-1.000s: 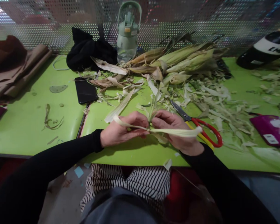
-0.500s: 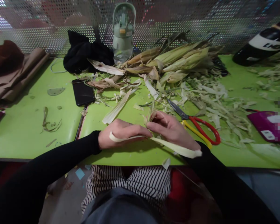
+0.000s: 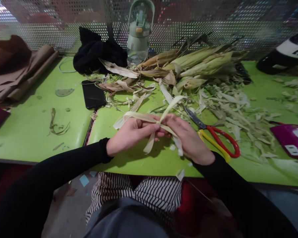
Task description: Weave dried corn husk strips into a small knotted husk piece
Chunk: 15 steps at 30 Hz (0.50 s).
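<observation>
Pale corn husk strips [image 3: 172,105] cross between my hands, meeting at a point with ends that stick out several ways. My left hand [image 3: 136,131] pinches them near the crossing with its thumb on top. From the other side, my right hand [image 3: 185,137] has its fingers closed on the strips by the same spot. One strip end hangs below the fingers, and another curves over the back of my left hand. Some fingertips are hidden behind the husk. Just right of my right hand lie scissors [image 3: 213,132] with one red and one yellow handle.
Behind my hands lie whole corn husks [image 3: 203,64] and many scraps [image 3: 228,102]. A black phone [image 3: 93,94], a black cloth [image 3: 99,54], a green bottle [image 3: 138,41] and brown paper [image 3: 17,72] are on the green table [image 3: 72,145]. At right are a dark bottle [image 3: 283,56] and a purple packet [image 3: 286,138].
The husk strips have been turned: one end now points up and away, another hangs down between my hands. My left thumb now shows on top. The view has shifted slightly.
</observation>
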{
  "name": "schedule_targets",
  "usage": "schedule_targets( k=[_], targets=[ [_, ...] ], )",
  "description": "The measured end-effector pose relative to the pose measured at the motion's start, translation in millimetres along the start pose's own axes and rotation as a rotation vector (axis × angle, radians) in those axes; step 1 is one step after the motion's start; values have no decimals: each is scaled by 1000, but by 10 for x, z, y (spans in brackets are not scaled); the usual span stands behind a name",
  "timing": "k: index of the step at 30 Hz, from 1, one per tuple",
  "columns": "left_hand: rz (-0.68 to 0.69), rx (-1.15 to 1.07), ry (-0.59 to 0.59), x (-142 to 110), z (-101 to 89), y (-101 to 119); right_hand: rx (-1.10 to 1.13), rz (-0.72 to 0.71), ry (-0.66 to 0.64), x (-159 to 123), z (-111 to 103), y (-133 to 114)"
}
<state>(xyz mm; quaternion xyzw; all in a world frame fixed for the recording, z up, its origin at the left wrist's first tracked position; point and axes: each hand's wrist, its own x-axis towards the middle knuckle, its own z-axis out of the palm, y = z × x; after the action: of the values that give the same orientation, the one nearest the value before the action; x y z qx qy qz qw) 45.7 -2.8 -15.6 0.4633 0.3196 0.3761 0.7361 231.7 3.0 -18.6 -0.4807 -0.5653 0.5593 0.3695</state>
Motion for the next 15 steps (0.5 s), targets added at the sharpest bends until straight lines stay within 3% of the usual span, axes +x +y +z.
schedule_targets(
  k=[3, 5, 9, 15],
  targets=[
    [-26, -71, 44, 22, -33, 49, -243, -129, 83, 3, -76, -55],
    [-48, -87, 64, 27, -51, 54, -350, -190, 58, 3, -90, -80],
    [-14, -10, 63, 28, -64, 52, -442, -275, -63, -2, -58, -88],
    [-57, 60, -46, 34, -93, 67, -496, -270, -90, -101, -63, -83]
  ],
)
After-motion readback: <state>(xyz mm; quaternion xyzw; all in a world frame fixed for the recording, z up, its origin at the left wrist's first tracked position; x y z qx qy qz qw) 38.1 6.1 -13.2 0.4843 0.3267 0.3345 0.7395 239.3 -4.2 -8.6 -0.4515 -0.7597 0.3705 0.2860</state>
